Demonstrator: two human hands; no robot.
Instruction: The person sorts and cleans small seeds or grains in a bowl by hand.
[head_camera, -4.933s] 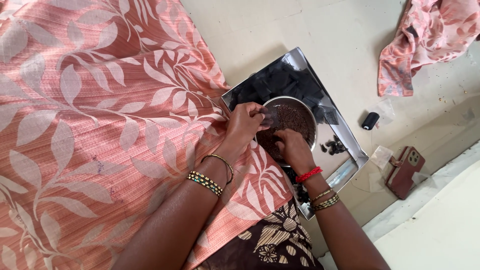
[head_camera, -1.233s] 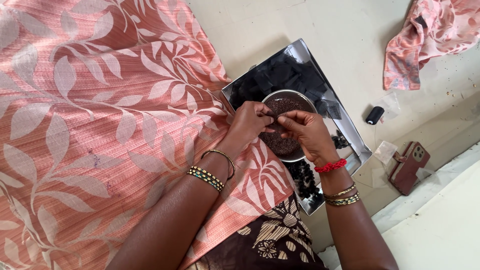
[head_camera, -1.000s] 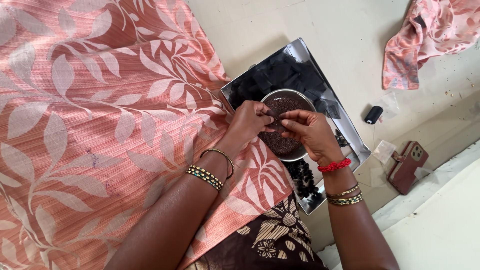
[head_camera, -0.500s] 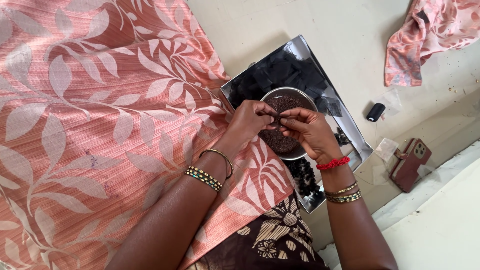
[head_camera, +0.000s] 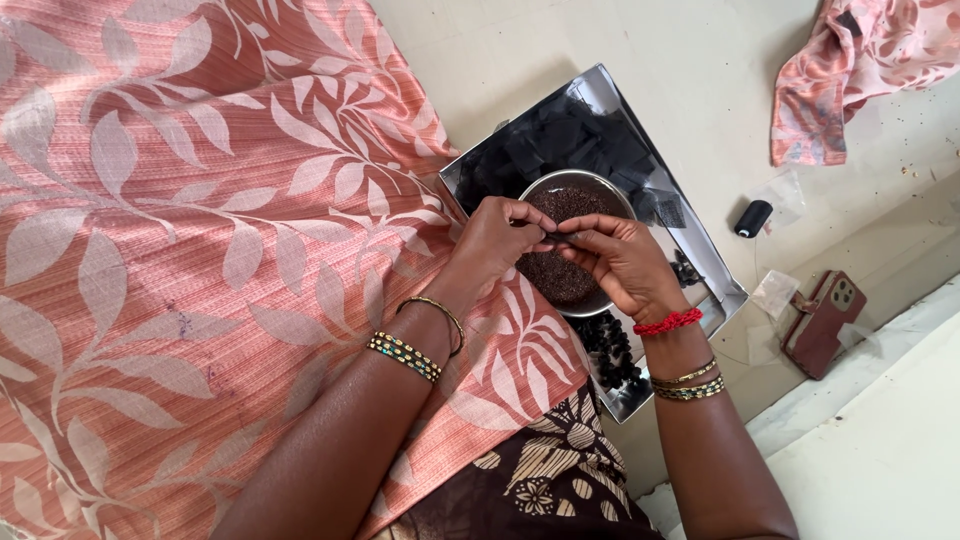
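Left hand and right hand met fingertip to fingertip over steel bowl, both pinched narrow on something tiny and dark (bead or thread, couldn't tell). Bowl sat in shiny tray on floor, just beside peach leaf-print cloth. Risk: pinched bit slipping into bowl's dark grainy contents and getting lost; wrist nudging bowl, spilling beads. Bowl round, shallow, roughly half full.

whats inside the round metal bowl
The bowl holds a heap of tiny dark beads. The left hand and right hand cover its middle, so the rest is hidden.
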